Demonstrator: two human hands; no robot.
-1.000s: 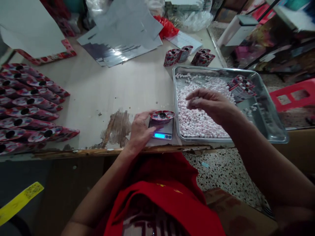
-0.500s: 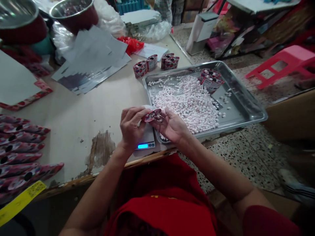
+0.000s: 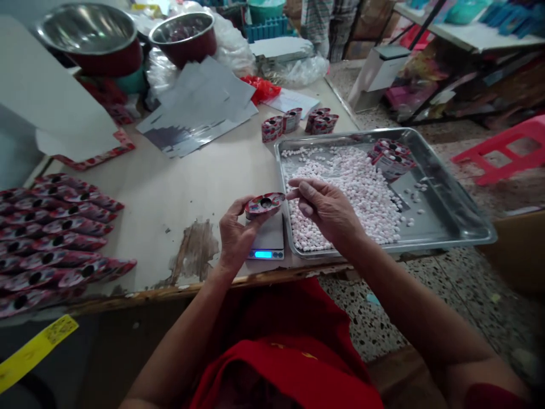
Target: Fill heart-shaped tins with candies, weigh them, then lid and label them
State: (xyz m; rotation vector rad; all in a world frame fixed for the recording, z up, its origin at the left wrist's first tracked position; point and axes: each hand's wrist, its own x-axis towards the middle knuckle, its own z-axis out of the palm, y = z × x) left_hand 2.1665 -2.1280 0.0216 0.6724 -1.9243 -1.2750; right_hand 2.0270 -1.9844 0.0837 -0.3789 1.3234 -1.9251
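My left hand (image 3: 235, 238) is closed around a small oval printed carton (image 3: 264, 205), red with a round hole in its upturned top. It keeps the carton just above a small scale (image 3: 266, 254) with a lit blue display. My right hand (image 3: 327, 210) is beside the carton's right end, over the tray's near left part. Its index finger points toward the carton, the other fingers are loosely bent, and nothing shows between them. Small pale pink-white pellets (image 3: 353, 196) lie heaped in the metal tray (image 3: 451, 227). Several printed cartons (image 3: 394, 162) sit among them at the back.
Several cartons (image 3: 281, 126) stand behind the tray. Rows of filled-looking cartons (image 3: 55, 238) cover the table's left side. Silvery sheets (image 3: 204, 108), a red bag (image 3: 260, 89) and metal bowls (image 3: 183, 40) are farther back. A pink stool (image 3: 506, 147) stands right of the table.
The carton has turned so its holed top faces up. My right hand has turned from palm up under the carton to back up, drawing slightly right. The view has shifted left.
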